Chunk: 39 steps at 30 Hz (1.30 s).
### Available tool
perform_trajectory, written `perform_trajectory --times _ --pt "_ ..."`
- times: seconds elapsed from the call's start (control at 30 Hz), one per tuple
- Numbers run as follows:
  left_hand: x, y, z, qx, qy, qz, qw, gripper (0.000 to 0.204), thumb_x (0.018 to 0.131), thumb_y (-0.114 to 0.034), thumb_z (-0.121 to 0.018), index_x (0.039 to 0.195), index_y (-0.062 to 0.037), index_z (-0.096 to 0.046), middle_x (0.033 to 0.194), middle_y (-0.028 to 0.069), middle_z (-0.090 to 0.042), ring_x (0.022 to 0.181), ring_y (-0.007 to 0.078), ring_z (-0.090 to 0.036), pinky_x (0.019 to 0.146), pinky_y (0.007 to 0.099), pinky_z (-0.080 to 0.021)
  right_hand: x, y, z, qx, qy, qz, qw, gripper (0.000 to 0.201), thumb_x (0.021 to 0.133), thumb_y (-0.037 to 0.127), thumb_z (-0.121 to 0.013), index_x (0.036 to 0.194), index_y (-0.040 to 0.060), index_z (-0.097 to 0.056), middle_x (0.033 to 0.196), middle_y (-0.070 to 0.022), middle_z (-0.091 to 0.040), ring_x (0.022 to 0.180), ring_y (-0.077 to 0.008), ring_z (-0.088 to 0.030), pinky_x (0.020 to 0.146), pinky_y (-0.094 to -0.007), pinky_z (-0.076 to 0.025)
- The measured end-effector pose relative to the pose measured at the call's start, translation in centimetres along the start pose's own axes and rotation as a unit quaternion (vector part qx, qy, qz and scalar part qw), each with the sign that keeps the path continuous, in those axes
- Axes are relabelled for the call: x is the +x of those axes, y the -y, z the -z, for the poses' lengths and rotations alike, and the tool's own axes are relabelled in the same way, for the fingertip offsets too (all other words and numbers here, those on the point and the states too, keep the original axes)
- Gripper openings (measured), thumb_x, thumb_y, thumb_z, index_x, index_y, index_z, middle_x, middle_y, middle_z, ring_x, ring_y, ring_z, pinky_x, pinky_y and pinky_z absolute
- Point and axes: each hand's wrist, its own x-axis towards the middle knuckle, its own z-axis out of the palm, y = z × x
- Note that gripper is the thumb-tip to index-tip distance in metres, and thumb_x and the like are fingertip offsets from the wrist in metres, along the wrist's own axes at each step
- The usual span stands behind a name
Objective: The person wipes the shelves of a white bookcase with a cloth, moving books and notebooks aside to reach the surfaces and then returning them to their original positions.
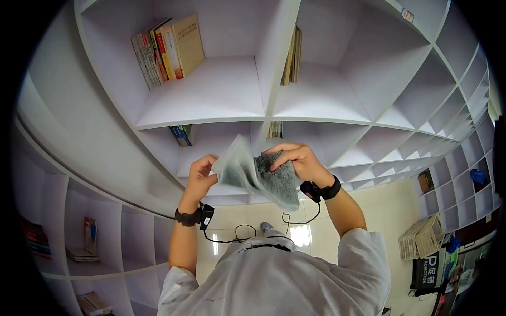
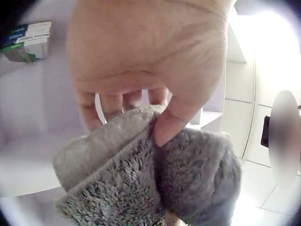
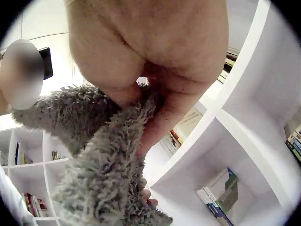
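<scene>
A grey plush cleaning cloth (image 1: 279, 181), shaggy on one side and smoother and paler on the other, hangs folded between my two hands, in front of the white shelves. My left hand (image 1: 200, 176) pinches its edge between thumb and fingers; the left wrist view shows the thumb pressed into a fold of the cloth (image 2: 117, 188). On the other side, my right hand (image 1: 303, 162) grips the shaggy part, fingers spread over it. In the right wrist view the pile of the cloth (image 3: 108, 165) bunches up between that thumb and fingers.
A white cubby shelf (image 1: 211, 110) spans the front, with books (image 1: 168, 50) standing in its upper left compartment and thinner books (image 1: 182, 135) below. More shelving curves round both sides. White plastic baskets (image 1: 421, 237) sit at the right. Cables (image 1: 226, 239) run from both wrist cameras.
</scene>
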Motion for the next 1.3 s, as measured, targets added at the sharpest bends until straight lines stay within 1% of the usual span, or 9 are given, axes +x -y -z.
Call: perform_trajectory --times 0.17,0.3,0.43,0.47,0.6,0.83,0.97,1.07,1.3 --pt "0.4 -3.3 0.7 -0.216 0.145 0.016 0.965 0.024 0.086 -0.016 -0.060 0.104 -0.0005 -0.065 0.112 0.0154 -0.066 0.100 0.0240 -0.063 0.086 0.0328 -0.049 1.2 1.9 0.0 0.003 0.007 0.041 0.999 0.035 0.071 -0.019 -0.048 0.075 0.0050 -0.074 0.110 -0.0118 -0.070 0.105 -0.0258 -0.066 0.092 -0.0334 -0.050" --pt "0.9 -5.5 -2.7 0.059 0.147 0.073 0.985 0.059 0.078 -0.016 -0.081 0.128 -0.0003 -0.054 0.120 0.0142 -0.060 0.107 0.0205 -0.060 0.094 0.0328 -0.047 2.5 2.3 -0.3 -0.048 0.022 0.050 0.997 0.034 0.072 -0.017 -0.052 0.080 0.0063 -0.075 0.110 -0.0112 -0.070 0.102 -0.0255 -0.067 0.088 -0.0330 -0.052" --pt "1.4 -4.9 -2.8 0.091 0.101 0.165 0.977 0.048 0.075 -0.012 -0.085 0.115 0.0023 -0.062 0.098 0.0066 -0.068 0.091 0.0147 -0.064 0.085 0.0299 -0.051 3.5 1.1 0.5 -0.019 -0.052 0.046 0.997 0.031 0.075 -0.017 -0.054 0.089 0.0033 -0.073 0.110 -0.0093 -0.071 0.097 -0.0229 -0.068 0.084 -0.0301 -0.052" --pt "1.2 -5.1 -2.4 -0.027 -0.062 0.145 0.987 0.040 0.075 -0.011 -0.084 0.108 0.0016 -0.065 0.090 0.0031 -0.069 0.079 0.0134 -0.064 0.075 0.0283 -0.053 3.9 0.5 0.9 0.089 -0.102 0.028 0.990 0.031 0.082 -0.012 -0.060 0.108 0.0029 -0.068 0.109 -0.0084 -0.070 0.090 -0.0176 -0.068 0.080 -0.0265 -0.052" --pt "3.0 -10.6 -0.7 -0.142 -0.289 0.028 0.946 0.024 0.081 -0.001 -0.075 0.102 -0.0004 -0.063 0.096 0.0060 -0.068 0.089 0.0144 -0.065 0.084 0.0284 -0.052 3.7 0.6 4.3 0.073 -0.171 -0.018 0.982 0.043 0.088 0.003 -0.067 0.129 0.0037 -0.053 0.104 -0.0111 -0.070 0.082 -0.0113 -0.067 0.074 -0.0246 -0.051" --pt "10.4 -10.5 -1.5 0.301 -0.256 -0.282 0.874 0.021 0.087 0.002 -0.068 0.100 -0.0040 -0.053 0.119 0.0095 -0.058 0.117 0.0172 -0.056 0.099 0.0324 -0.045 3.7 -5.5 9.3 0.033 -0.334 0.013 0.942 0.033 0.089 0.003 -0.060 0.121 -0.0002 -0.053 0.089 -0.0078 -0.066 0.076 -0.0119 -0.063 0.070 -0.0241 -0.050" --pt "12.4 -5.4 -6.4 -0.132 -0.202 0.072 0.968 0.051 0.102 -0.043 -0.050 0.136 -0.0051 -0.047 0.142 0.0105 -0.050 0.130 0.0226 -0.049 0.107 0.0378 -0.039 4.1 -5.2 9.2 -0.070 -0.281 0.013 0.957 0.032 0.089 0.007 -0.062 0.119 0.0023 -0.053 0.084 -0.0063 -0.068 0.074 -0.0121 -0.062 0.068 -0.0251 -0.048" --pt "13.2 -5.4 -10.2 -0.327 -0.133 0.089 0.931 0.081 0.098 -0.068 -0.032 0.150 -0.0070 -0.034 0.147 0.0075 -0.046 0.133 0.0227 -0.045 0.111 0.0409 -0.035 4.4 -4.8 9.3 -0.046 -0.269 0.004 0.962 0.033 0.086 0.010 -0.067 0.117 0.0041 -0.055 0.082 -0.0054 -0.069 0.072 -0.0131 -0.063 0.069 -0.0256 -0.049" --pt "17.1 -7.7 -10.7 -0.270 -0.126 0.127 0.946 0.091 0.093 -0.076 -0.025 0.152 -0.0066 -0.031 0.147 0.0075 -0.045 0.133 0.0232 -0.044 0.111 0.0401 -0.033 4.1 -4.5 9.3 -0.083 -0.233 -0.002 0.969 0.036 0.083 0.013 -0.068 0.115 0.0049 -0.056 0.083 -0.0065 -0.070 0.074 -0.0171 -0.067 0.072 -0.0285 -0.049"
